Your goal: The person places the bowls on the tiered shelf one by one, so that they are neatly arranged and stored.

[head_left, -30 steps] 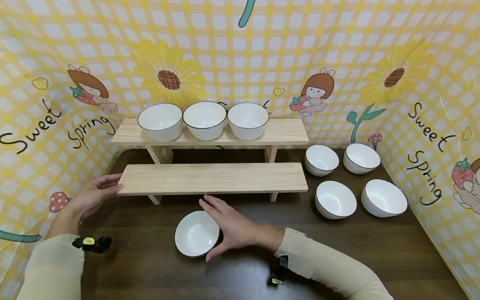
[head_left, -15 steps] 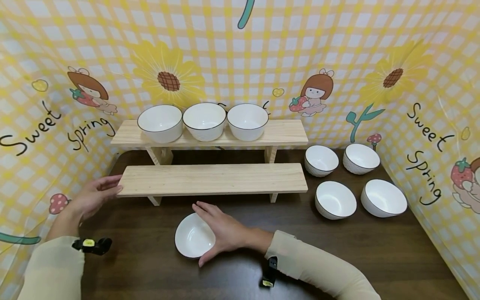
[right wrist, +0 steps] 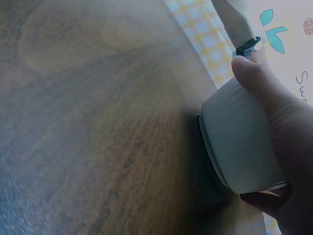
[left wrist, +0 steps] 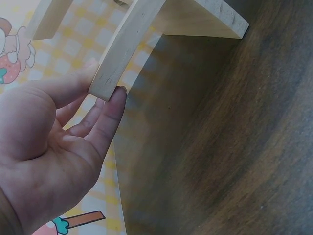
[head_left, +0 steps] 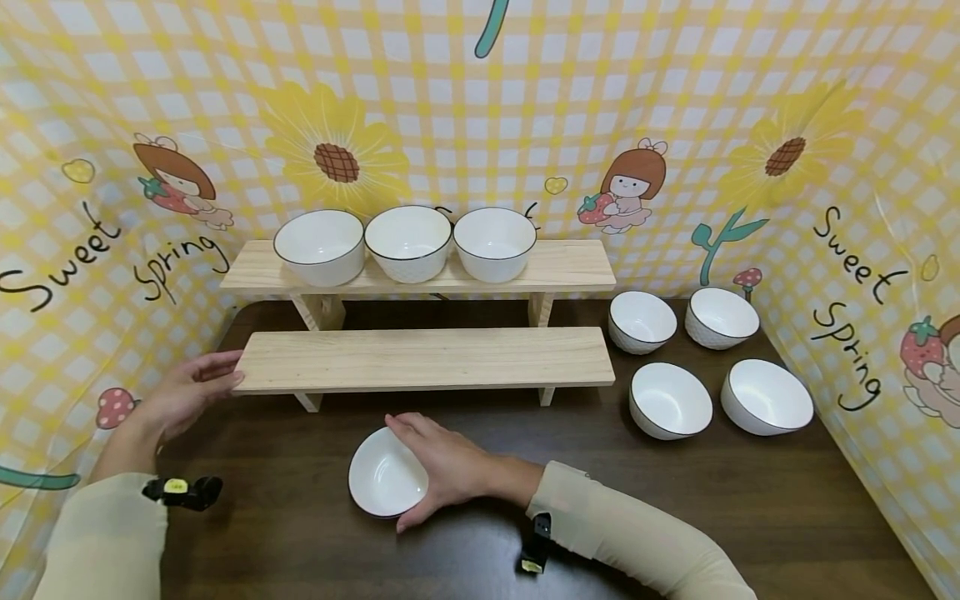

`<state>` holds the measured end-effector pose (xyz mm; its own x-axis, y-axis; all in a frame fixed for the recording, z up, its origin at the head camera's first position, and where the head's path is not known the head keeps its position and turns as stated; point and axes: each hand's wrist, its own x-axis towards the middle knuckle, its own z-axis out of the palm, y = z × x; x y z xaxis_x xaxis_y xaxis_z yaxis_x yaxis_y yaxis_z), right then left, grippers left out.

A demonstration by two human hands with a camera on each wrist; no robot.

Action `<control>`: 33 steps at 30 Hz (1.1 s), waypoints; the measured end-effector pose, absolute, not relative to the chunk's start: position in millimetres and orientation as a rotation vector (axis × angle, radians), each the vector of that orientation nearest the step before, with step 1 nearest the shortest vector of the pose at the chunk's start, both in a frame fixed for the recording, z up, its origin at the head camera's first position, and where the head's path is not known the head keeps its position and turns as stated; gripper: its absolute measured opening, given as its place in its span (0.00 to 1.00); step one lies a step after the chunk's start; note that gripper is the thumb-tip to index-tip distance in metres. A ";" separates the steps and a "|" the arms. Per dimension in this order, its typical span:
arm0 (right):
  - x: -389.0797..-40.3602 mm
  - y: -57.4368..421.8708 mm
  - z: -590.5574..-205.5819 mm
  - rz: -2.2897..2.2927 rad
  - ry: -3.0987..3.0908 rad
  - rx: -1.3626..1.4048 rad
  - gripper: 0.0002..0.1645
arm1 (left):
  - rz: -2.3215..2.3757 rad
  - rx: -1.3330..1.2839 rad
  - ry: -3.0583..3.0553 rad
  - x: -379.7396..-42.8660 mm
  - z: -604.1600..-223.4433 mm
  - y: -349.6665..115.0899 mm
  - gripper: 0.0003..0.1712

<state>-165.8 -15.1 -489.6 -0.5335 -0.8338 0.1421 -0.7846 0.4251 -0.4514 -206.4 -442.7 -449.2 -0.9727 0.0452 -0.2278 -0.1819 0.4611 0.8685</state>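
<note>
**Right hand holds a white bowl while the left pinches a board**

Near the bottom centre of the head view, we see a white bowl [head_left: 382, 473] with a dark rim, its inside facing up. Our right hand [head_left: 444, 468] comes in from its right, its grip spread around the wall, thumb on the near side and fingers on the far side. We cannot tell whether the bowl's base touches the table [head_left: 270, 533].

At centre left, our left hand [head_left: 187, 393] has a narrow grip on the left end of the lower board [head_left: 427, 360], thumb above and fingers below, as the left wrist view shows.

Behind and higher in the frame, the upper board [head_left: 573, 265] carries three bowls [head_left: 408, 246] side by side, left of its right end. At right, four more bowls [head_left: 671, 401] stand in two rows. A yellow checked cloth [head_left: 480, 125] fills the background.
</note>
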 end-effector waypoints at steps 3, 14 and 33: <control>-165.8 -15.7 -488.7 -0.715 2.567 -1.454 0.80 | 1.514 -0.128 2.492 -206.7 -448.9 -443.2 0.43; -164.8 -16.3 -484.5 -0.689 2.576 -1.456 0.77 | 1.537 -0.113 2.472 -206.4 -449.5 -443.1 0.43; -165.7 -14.1 -479.4 -0.649 2.586 -1.452 0.76 | 1.515 -0.128 2.489 -207.0 -448.9 -443.4 0.43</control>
<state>-165.7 -14.1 -479.4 -0.5385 -0.8349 0.1141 -0.7898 0.4529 -0.4137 -207.0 -443.4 -448.9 -0.9709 0.0418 -0.2359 -0.1903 0.4635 0.8654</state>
